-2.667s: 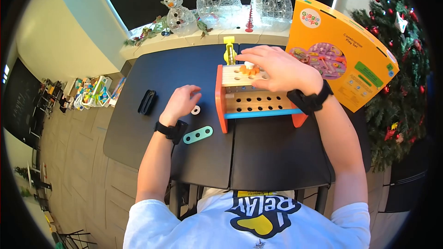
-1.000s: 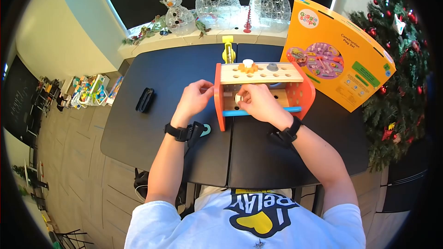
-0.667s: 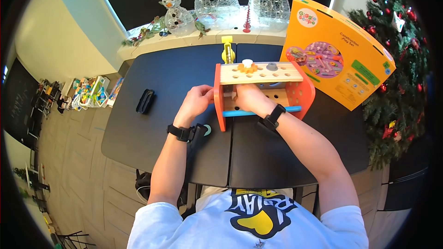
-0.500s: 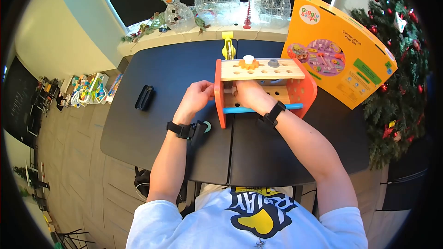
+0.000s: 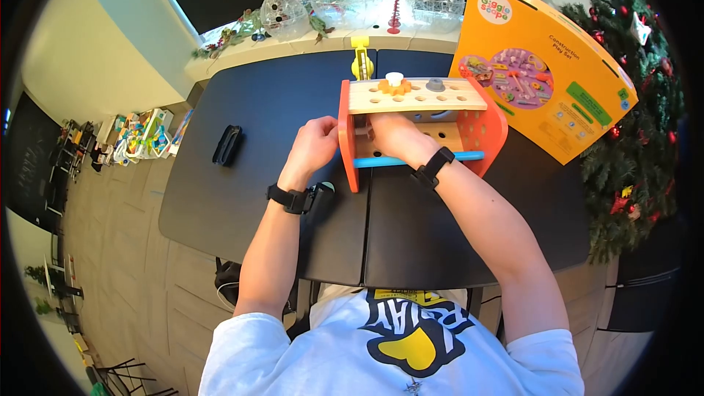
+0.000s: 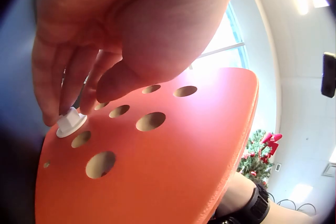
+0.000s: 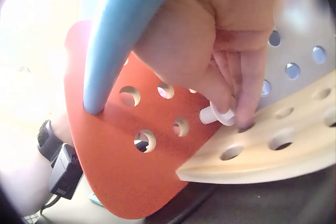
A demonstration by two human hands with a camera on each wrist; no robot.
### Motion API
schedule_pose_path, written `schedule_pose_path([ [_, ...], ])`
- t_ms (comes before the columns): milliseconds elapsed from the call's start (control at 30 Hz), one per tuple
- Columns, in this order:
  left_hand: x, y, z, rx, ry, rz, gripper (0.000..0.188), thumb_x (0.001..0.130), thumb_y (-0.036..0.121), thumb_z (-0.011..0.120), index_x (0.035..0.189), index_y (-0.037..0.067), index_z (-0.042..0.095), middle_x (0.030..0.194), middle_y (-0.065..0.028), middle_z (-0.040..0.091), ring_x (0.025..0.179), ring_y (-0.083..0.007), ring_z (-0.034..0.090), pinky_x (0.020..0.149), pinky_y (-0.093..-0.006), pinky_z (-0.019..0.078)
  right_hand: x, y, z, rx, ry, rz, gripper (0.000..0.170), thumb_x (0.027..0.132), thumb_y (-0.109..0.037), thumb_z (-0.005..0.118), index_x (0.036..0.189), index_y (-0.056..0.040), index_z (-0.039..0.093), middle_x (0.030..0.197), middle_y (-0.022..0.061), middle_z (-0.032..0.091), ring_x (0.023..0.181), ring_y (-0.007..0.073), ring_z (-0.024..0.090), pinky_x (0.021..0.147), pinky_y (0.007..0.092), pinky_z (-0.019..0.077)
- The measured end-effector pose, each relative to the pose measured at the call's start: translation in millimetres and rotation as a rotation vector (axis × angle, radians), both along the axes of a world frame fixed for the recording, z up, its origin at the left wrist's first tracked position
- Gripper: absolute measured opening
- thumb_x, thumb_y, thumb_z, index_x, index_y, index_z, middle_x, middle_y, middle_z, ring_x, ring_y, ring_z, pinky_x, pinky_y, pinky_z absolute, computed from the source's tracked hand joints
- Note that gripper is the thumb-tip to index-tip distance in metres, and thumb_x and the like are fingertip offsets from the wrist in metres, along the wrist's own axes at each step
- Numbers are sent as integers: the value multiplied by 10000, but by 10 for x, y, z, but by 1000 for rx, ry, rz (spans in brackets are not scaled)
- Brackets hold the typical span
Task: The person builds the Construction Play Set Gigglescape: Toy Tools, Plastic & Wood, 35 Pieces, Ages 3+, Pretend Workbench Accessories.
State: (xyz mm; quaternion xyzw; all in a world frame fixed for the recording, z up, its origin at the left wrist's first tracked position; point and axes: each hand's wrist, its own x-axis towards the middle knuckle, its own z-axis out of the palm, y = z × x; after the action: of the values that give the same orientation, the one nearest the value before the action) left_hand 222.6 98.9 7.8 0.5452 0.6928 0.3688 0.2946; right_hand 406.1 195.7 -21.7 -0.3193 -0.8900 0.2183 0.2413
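A toy workbench has red side panels [image 5: 345, 136], a perforated wooden top [image 5: 411, 106] and a blue front bar [image 5: 418, 159]. My left hand [image 5: 314, 145] is at the outer face of its left panel, fingertips around the white hex head of a bolt [image 6: 71, 122] set in a panel hole. Reaching under the top, my right hand [image 5: 402, 136] pinches a white round nut [image 7: 226, 115] against the threaded shaft [image 7: 207, 116] inside that panel. In the head view, the hand hides the nut.
On the wooden top sit an orange gear with a white bolt head [image 5: 394, 84] and a grey nut [image 5: 435, 85]. A yellow tool [image 5: 361, 59] lies behind, a black tray [image 5: 228, 145] at left. An orange box [image 5: 543, 66] stands at right. A teal strip [image 5: 325, 188] is partly hidden by the left wrist.
My right hand has moved from above the top down into the workbench with the white nut, which lay on the table earlier. My left hand has moved over to the left panel.
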Motion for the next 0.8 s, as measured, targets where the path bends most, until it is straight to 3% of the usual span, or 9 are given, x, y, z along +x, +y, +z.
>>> schedule_pose_path([
  [33,8,1,0,7,6,2,340,1026,259,611,1141,-38,729,1016,-180,777,955,-265,729,876,-384,551,-9,3,-20,83,8,7,214,896,47,619,1110,34,618,1027,226,688,951,404,675,821,457,547],
  [133,32,-4,-11,24,6,5,351,1026,268,608,1151,-37,729,1038,-196,778,986,-287,738,883,-390,552,-16,60,-20,-48,-76,4,247,884,46,630,1131,45,637,1090,266,691,1009,445,668,851,482,547],
  [233,30,4,-36,30,-17,4,345,1025,260,609,1159,-34,729,1048,-200,780,996,-300,743,885,-393,555,-5,17,13,-11,-31,2,230,881,52,628,1110,48,648,1069,266,689,982,442,666,847,474,550],
  [333,38,-4,-48,27,-17,6,334,1027,248,607,1157,-34,729,1040,-198,781,982,-306,745,884,-394,558,10,17,64,-104,-158,1,247,887,57,609,1132,51,635,1064,251,689,955,417,666,835,465,550],
  [533,84,-9,-37,38,-18,20,307,1029,223,598,1143,-29,731,1030,-198,783,958,-310,746,874,-397,561,50,2,122,-204,-68,6,229,904,54,589,1131,41,613,1034,220,685,930,382,655,817,451,544],
  [667,104,-42,-1,44,-11,21,295,1025,212,595,1135,-25,731,1022,-198,782,951,-309,746,863,-395,562,45,-22,102,-37,-27,19,202,899,47,600,1101,39,613,1011,223,674,939,400,659,830,453,542],
  [800,83,-30,-28,25,0,20,292,1026,213,594,1134,-21,732,1014,-197,780,946,-307,745,861,-392,561,17,-48,148,-75,-112,4,241,877,56,603,1117,38,619,1003,222,671,937,404,660,828,450,542],
])
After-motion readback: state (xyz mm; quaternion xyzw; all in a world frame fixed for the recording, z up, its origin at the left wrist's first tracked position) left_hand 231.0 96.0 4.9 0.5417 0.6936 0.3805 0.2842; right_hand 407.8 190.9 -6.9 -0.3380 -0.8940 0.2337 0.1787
